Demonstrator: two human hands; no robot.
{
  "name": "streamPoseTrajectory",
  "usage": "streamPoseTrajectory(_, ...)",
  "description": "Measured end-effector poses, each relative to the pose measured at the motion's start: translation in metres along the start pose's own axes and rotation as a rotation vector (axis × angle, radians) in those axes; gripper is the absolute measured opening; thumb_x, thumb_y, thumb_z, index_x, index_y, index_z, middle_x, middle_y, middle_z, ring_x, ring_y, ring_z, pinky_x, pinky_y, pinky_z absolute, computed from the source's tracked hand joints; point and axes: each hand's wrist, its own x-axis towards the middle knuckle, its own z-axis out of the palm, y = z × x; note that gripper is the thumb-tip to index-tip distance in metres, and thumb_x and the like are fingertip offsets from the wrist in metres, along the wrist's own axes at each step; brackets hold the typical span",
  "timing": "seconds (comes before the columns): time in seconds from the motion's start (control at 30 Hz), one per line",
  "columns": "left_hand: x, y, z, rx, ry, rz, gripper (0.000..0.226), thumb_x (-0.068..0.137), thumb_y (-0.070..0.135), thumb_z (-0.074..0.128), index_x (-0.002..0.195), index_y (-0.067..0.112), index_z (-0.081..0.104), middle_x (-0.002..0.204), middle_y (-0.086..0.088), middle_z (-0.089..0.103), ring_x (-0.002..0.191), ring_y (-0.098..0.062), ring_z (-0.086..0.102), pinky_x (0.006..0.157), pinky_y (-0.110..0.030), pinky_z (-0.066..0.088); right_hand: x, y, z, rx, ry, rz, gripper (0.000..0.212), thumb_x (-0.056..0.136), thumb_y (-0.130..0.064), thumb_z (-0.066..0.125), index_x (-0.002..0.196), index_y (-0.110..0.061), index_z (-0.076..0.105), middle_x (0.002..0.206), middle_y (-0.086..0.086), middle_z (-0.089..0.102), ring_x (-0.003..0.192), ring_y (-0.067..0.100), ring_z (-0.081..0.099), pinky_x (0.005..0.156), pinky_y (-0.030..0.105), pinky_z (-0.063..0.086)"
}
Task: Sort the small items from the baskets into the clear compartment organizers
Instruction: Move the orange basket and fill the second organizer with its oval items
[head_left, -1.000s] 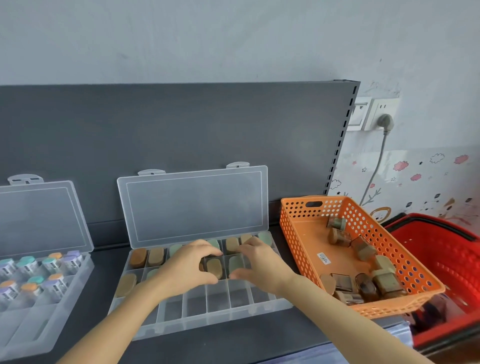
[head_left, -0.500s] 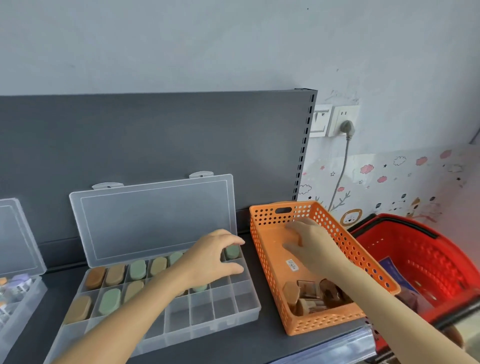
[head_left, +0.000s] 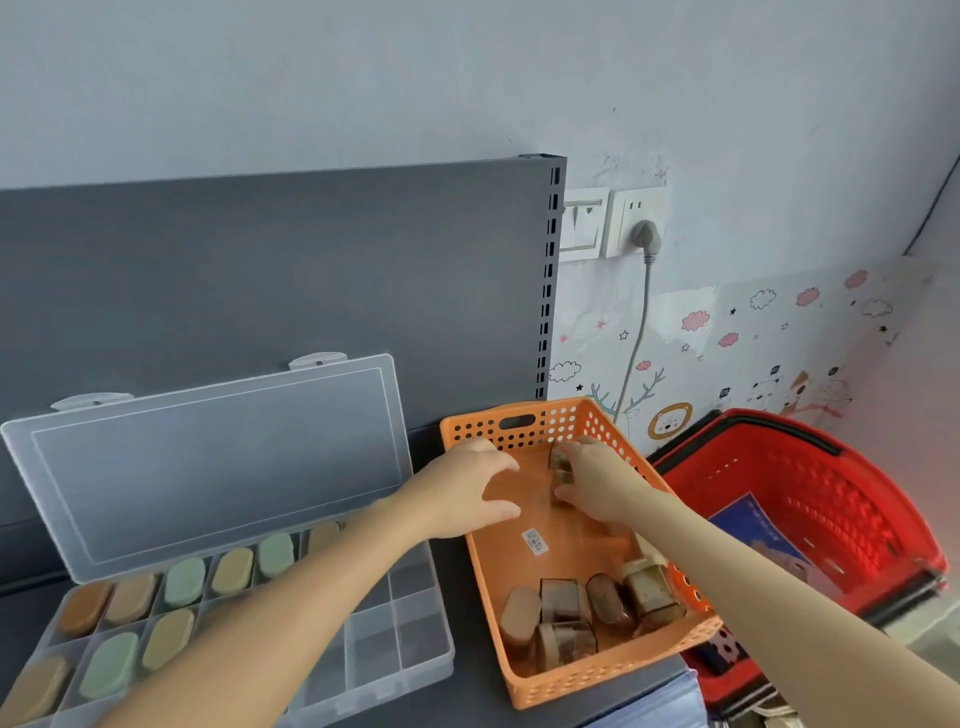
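Orange perforated plastic forms the basket (head_left: 571, 686) at the right end of the dark shelf (head_left: 453, 564), just beside the clear organizer (head_left: 415, 649), whose lid (head_left: 208, 467) leans open. Both our hands are at the basket's far end. Our right hand (head_left: 597, 483) curls its fingers round small clear-cased items (head_left: 560, 462) near the far wall, while our left hand (head_left: 462, 488) hovers beside it with fingers spread, holding nothing we can see. To pick well, we judge, we should close on one piece only, lift it clear of the rim, and let the left hand steady the light basket. Then we match the piece to a free compartment at the organizer's right end. We count five pieces (head_left: 563, 597) bunched at the basket's near end and, as far as we can tell, two under the right hand. In the organizer we count nine oval pads (head_left: 184, 579): six along the back row and three in the front row; our left forearm may hide more. One red shopping basket (head_left: 831, 467) stands beyond the shelf's right edge.
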Motion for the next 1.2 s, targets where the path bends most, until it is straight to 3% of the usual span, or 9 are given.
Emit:
streamPoseTrajectory(0.1, 0.003, -0.004, 0.009, 0.057, -0.027, 0.000, 0.056, 0.089, 0.042, 0.061, 0.141, 0.027, 0.043, 0.141, 0.007, 0.041, 0.128, -0.010, 0.041, 0.106, -0.032, 0.039, 0.015, 0.002, 0.002, -0.025, -0.029, -0.004, 0.032, 0.078, -0.021, 0.065, 0.105, -0.012, 0.049, 0.104, 0.005, 0.048, 0.096, 0.022, 0.049, 0.077, 0.029, 0.039)
streamPoseTrajectory(0.33, 0.006, -0.006, 0.012, 0.091, -0.030, 0.002, 0.060, 0.087, 0.043, 0.065, 0.141, 0.028, 0.043, 0.143, 0.007, 0.040, 0.130, -0.010, 0.038, 0.107, -0.031, 0.038, 0.033, 0.007, 0.007, -0.112, -0.204, -0.027, 0.071, 0.069, -0.037, 0.077, 0.127, -0.015, 0.041, 0.121, 0.008, 0.045, 0.111, 0.026, 0.040, 0.095, 0.038, 0.037)
streamPoseTrajectory(0.53, 0.005, -0.007, 0.012, 0.106, -0.047, 0.001, 0.060, 0.086, 0.043, 0.065, 0.140, 0.029, 0.043, 0.143, 0.008, 0.040, 0.130, -0.010, 0.038, 0.108, -0.033, 0.038, 0.020, 0.005, 0.007, -0.148, -0.219, -0.163, 0.064, 0.075, -0.028, 0.072, 0.130, -0.015, 0.043, 0.122, 0.007, 0.045, 0.109, 0.025, 0.045, 0.094, 0.035, 0.041)
streamPoseTrajectory(0.7, 0.006, -0.008, 0.010, 0.121, -0.077, 0.006, 0.063, 0.086, 0.042, 0.066, 0.142, 0.029, 0.040, 0.144, 0.008, 0.040, 0.130, -0.010, 0.038, 0.108, -0.032, 0.038, 0.009, 0.008, 0.002, -0.069, -0.118, -0.149, 0.046, 0.080, -0.018, 0.060, 0.124, -0.014, 0.049, 0.116, 0.003, 0.050, 0.093, 0.018, 0.054, 0.078, 0.030, 0.052)
streamPoseTrajectory(0.97, 0.009, -0.007, 0.011, 0.161, -0.119, 0.005, 0.063, 0.085, 0.042, 0.067, 0.141, 0.029, 0.041, 0.143, 0.007, 0.041, 0.131, -0.013, 0.038, 0.108, -0.036, 0.037, -0.005, 0.014, 0.008, -0.084, -0.094, -0.106, 0.068, 0.076, -0.032, 0.075, 0.133, -0.020, 0.041, 0.121, 0.004, 0.042, 0.095, 0.019, 0.053, 0.079, 0.030, 0.050)
streamPoseTrajectory(1.1, 0.009, -0.008, 0.012, 0.157, -0.107, 0.007, 0.061, 0.085, 0.041, 0.066, 0.140, 0.029, 0.043, 0.142, 0.007, 0.042, 0.129, -0.012, 0.039, 0.108, -0.034, 0.038, -0.009, 0.015, 0.007, -0.134, -0.182, -0.170, 0.048, 0.080, -0.034, 0.071, 0.121, -0.016, 0.054, 0.117, 0.003, 0.051, 0.091, 0.015, 0.049, 0.075, 0.026, 0.043)
streamPoseTrajectory(1.2, 0.009, -0.009, 0.013, 0.153, -0.102, 0.006, 0.060, 0.086, 0.041, 0.066, 0.140, 0.029, 0.044, 0.141, 0.007, 0.043, 0.129, -0.012, 0.040, 0.107, -0.034, 0.039, -0.014, 0.015, 0.002, -0.024, -0.148, -0.181, 0.036, 0.080, -0.028, 0.069, 0.112, -0.016, 0.058, 0.104, 0.001, 0.058, 0.087, 0.016, 0.054, 0.069, 0.022, 0.044)
